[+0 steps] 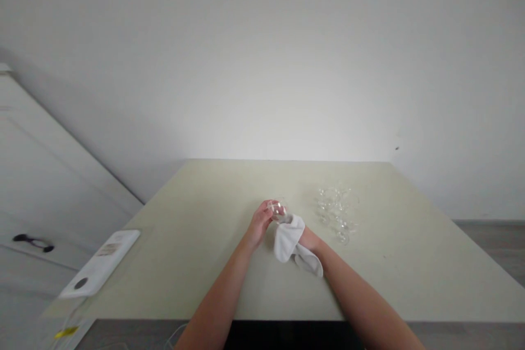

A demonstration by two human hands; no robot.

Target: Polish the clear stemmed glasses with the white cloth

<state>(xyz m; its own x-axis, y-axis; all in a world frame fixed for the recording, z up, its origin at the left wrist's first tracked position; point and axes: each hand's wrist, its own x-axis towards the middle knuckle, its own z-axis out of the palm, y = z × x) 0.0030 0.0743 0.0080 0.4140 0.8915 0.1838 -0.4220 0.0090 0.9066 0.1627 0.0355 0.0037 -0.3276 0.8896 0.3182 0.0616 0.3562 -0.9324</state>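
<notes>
Over the middle of the table, my left hand [260,221] has its fingers wrapped round a small clear glass [278,210]. A white cloth [287,238] drapes over my right hand [307,238], which is closed on it and hides most of its own fingers. The cloth touches the near right side of the glass, and its loose ends hang toward the table. To the right of my hands, several clear glass pieces [343,224] are clustered on the table; their exact shapes are hard to make out.
The pale table [197,208] reaches back to a white wall [287,65]. At its left edge lies a white flat device [104,260] with a dark round spot and a cable. A white cabinet [41,175] with a dark handle [33,241] stands on the left.
</notes>
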